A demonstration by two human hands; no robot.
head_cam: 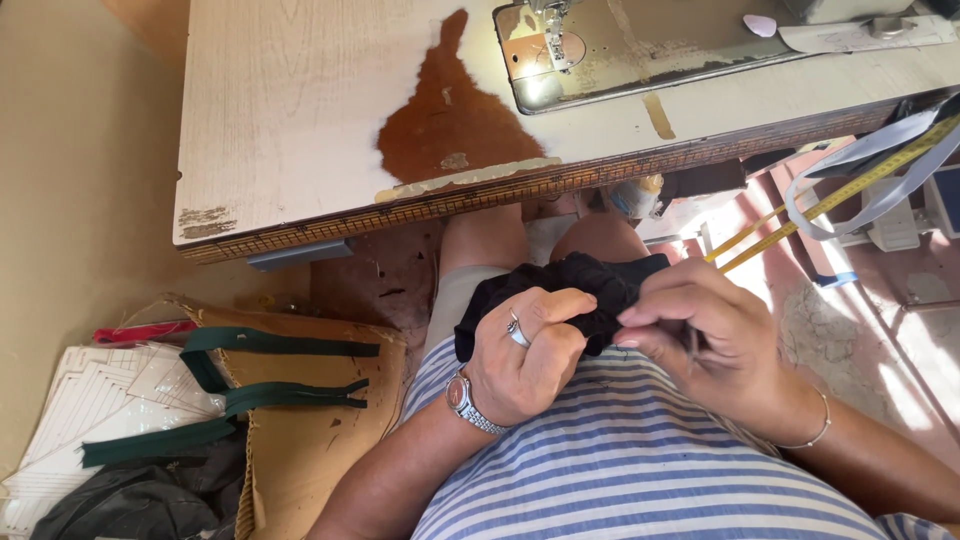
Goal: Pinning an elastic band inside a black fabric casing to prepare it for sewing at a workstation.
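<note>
Your left hand (525, 350) is closed around a bunched piece of black fabric (590, 285), which rests in your lap just below the front edge of the sewing tabletop (290, 110). The fingers curl over the fabric from above; a ring and a wristwatch (466, 400) are visible on this hand and wrist.

Your right hand (705, 335) is also closed. Its thumb and forefinger pinch together at the right edge of the fabric, and a thin dark tool shows between the fingers; its kind cannot be determined from this view. A slim bracelet (815, 435) sits on that wrist.

Key relation: the fabric lies between both hands, with its long axis running left to right across your lap, parallel to the tabletop edge. The left hand covers its middle; the right hand touches only its right end.

Relative to the tabletop:
- On it, at the far right, the sewing machine bed (640, 50) with its needle area.
- Hanging off its right end, a yellow measuring tape (830, 200) and pale straps.
- Below its left end, on the floor, green zippers (250, 385) lying on a sheet of brown cardboard (300, 450), beside a stack of white pattern pieces (90, 410).
</note>
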